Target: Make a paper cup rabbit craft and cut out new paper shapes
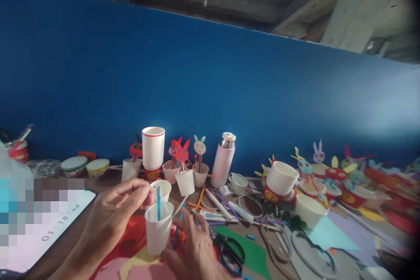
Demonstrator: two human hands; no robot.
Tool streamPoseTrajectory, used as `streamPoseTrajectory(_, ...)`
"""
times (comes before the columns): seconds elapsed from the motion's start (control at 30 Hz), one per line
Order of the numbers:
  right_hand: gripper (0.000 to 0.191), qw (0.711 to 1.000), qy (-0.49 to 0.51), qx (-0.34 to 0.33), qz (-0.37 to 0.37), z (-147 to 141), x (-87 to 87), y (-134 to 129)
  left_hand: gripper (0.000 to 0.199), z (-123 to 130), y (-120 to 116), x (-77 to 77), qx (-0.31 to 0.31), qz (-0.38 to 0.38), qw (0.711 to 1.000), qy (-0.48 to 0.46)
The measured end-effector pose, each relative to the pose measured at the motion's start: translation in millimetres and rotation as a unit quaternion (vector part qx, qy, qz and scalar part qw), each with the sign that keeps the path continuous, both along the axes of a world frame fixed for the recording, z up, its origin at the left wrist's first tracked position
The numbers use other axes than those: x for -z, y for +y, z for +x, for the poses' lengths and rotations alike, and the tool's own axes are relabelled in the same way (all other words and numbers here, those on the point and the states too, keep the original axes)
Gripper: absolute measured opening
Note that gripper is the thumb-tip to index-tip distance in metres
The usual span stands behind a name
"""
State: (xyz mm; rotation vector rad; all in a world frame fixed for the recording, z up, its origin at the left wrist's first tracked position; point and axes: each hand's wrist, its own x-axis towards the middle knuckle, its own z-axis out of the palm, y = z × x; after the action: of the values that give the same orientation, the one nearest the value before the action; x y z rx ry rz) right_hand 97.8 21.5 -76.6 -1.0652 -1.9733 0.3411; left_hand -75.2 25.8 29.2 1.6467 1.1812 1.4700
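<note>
A white paper cup [159,234] stands upright in front of me, with a blue straw [159,203] sticking up inside it. Behind it, partly covered, is another white cup [163,189]. My left hand [123,205] is raised at the cup's left, thumb and fingertips pressed together; what they pinch, if anything, is too small to tell. To the right of the cup my right hand [195,245] reaches low over the table, fingers bent and slightly blurred, near small red and blue pieces; whether it grips one is unclear.
Black scissors [229,251] lie on green paper [252,249] at the right. Behind are stacked cups [153,146], a pink thermos [223,162], pens and several cups with paper animal figures. A tablet [62,232] showing a timer is at the left. A blue partition [197,74] rises behind.
</note>
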Motion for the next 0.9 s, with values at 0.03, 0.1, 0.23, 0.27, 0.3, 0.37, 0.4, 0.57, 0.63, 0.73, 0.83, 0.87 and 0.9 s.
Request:
streamPoseTrajectory(0.03,0.071,1.000,-0.001,-0.004,-0.006,0.5,-1.4,-0.4,0.025,-0.4,0.5,0.6,0.002,0.001,1.000,0.002)
streamPoseTrajectory(0.1,0.066,1.000,-0.009,-0.015,-0.018,1.7,-3.2,-1.1,0.025,-1.0,1.4,1.8,0.002,0.003,1.000,0.005)
streamPoseTrajectory(0.23,0.062,0.999,-0.014,-0.014,-0.038,4.0,-3.8,-1.2,0.026,0.3,0.2,1.8,-0.005,-0.002,1.000,0.005)
streamPoseTrajectory(0.27,0.061,0.999,-0.015,-0.008,-0.037,4.5,-3.8,-0.7,0.025,1.2,-0.9,1.1,-0.008,-0.005,1.000,-0.001)
streamPoseTrajectory(0.3,0.060,0.999,-0.017,-0.005,-0.035,5.0,-4.2,-0.1,0.024,2.3,-2.1,0.1,-0.013,-0.007,1.000,-0.009)
streamPoseTrajectory(0.37,0.058,0.999,-0.021,-0.005,-0.028,5.9,-6.1,1.1,0.023,4.4,-4.2,-2.0,-0.025,-0.010,0.999,-0.019)
streamPoseTrajectory(0.4,0.056,0.999,-0.022,-0.008,-0.027,6.2,-7.6,1.5,0.023,5.3,-4.6,-2.7,-0.028,-0.011,0.999,-0.015)
streamPoseTrajectory(0.57,0.051,0.999,-0.020,-0.022,-0.037,6.8,-12.9,0.4,0.021,9.6,0.8,1.5,-0.015,0.004,0.986,0.167)
streamPoseTrajectory(0.63,0.054,0.999,-0.015,-0.026,-0.037,6.8,-11.2,0.1,0.017,11.1,3.7,5.6,-0.010,0.030,0.962,0.270)
streamPoseTrajectory(0.73,0.054,0.999,-0.009,-0.025,-0.030,7.7,-8.0,1.1,0.013,10.4,5.1,9.9,0.005,0.032,0.923,0.383)
streamPoseTrajectory(0.83,0.046,1.000,-0.010,-0.014,-0.026,9.8,-8.1,2.0,0.013,7.1,3.7,10.7,0.020,-0.008,0.892,0.452)
streamPoseTrajectory(0.87,0.043,1.000,-0.013,-0.006,-0.028,10.7,-8.7,2.0,0.015,6.3,3.3,10.6,0.028,-0.019,0.883,0.469)
streamPoseTrajectory(0.9,0.039,0.999,-0.017,-0.002,-0.031,11.7,-9.3,1.9,0.017,5.9,3.1,10.4,0.036,-0.028,0.874,0.483)
